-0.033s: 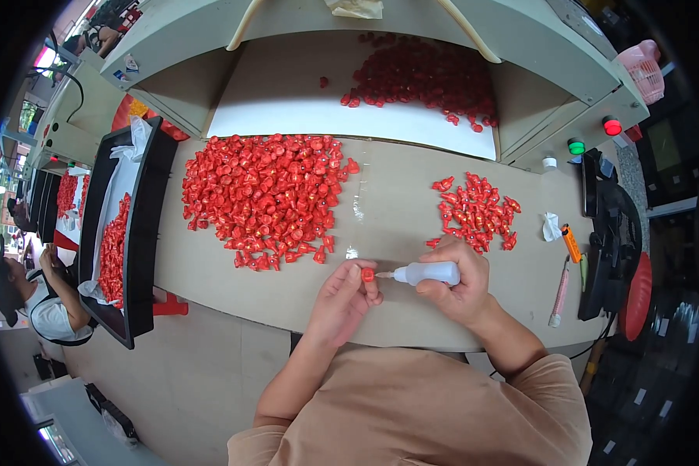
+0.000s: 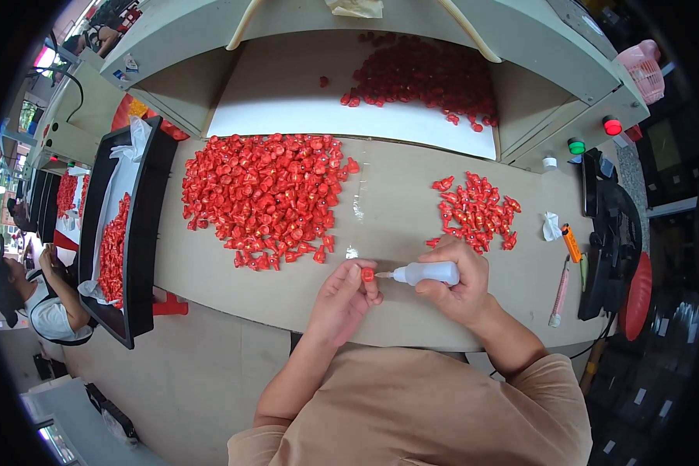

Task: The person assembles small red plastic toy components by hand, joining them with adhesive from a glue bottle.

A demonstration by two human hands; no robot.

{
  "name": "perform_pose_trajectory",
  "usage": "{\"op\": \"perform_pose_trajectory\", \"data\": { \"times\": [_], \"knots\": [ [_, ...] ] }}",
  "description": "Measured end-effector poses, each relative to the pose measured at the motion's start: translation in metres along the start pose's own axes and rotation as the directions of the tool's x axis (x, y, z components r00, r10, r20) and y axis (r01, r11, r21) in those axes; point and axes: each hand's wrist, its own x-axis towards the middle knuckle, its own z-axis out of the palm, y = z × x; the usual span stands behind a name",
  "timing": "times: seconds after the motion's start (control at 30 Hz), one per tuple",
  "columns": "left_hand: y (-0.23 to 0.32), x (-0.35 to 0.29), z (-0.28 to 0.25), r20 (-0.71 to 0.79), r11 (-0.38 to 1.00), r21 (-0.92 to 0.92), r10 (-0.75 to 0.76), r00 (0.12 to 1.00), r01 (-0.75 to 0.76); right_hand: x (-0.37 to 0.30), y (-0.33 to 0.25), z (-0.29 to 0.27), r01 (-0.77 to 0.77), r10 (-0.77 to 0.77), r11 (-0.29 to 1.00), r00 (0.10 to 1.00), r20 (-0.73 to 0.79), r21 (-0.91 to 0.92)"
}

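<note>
Between the thumb and fingers of my left hand (image 2: 344, 301) is a small red plastic piece (image 2: 368, 275). My right hand (image 2: 460, 283) is wrapped round a white squeeze bottle (image 2: 429, 272), which lies nearly level with its thin nozzle pointing left. The nozzle tip is at the red piece; whether it touches or enters it is too small to tell. Beyond my left hand spreads a large pile of similar red pieces (image 2: 264, 194). A smaller group of red pieces (image 2: 478, 210) lies just beyond my right hand.
A cabinet (image 2: 551, 116) with a white-floored bay holding more red pieces (image 2: 419, 78) stands at the back. At left is a black tray (image 2: 144, 241), with a co-worker (image 2: 50, 303) past it. An orange cutter (image 2: 571, 242) and a pink-handled tool (image 2: 559, 293) lie right.
</note>
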Motion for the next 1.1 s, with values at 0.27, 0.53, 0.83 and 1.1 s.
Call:
{"op": "perform_pose_trajectory", "data": {
  "times": [0.27, 0.53, 0.83, 1.1],
  "knots": [
    [-0.002, 0.0, -0.0047, 0.028, 1.0, -0.031, 0.006, 1.0, -0.005, -0.0018, -0.0001, 0.0016, -0.017, 0.017, 1.0, 1.0, 0.018, 0.005],
    [-0.0015, -0.0007, -0.0024, 0.0, 1.0, -0.023, -0.001, 1.0, 0.001, -0.0016, -0.001, 0.0016, -0.013, 0.013, 1.0, 1.0, 0.028, -0.024],
    [-0.0021, -0.0002, -0.0033, 0.021, 1.0, -0.014, 0.012, 1.0, -0.012, -0.0013, 0.0, 0.0017, -0.014, 0.014, 1.0, 1.0, 0.007, -0.007],
    [-0.0021, -0.0002, -0.0037, 0.022, 1.0, -0.017, 0.01, 1.0, -0.009, -0.0019, 0.0002, 0.002, -0.018, 0.018, 1.0, 1.0, -0.002, -0.002]
  ]
}}
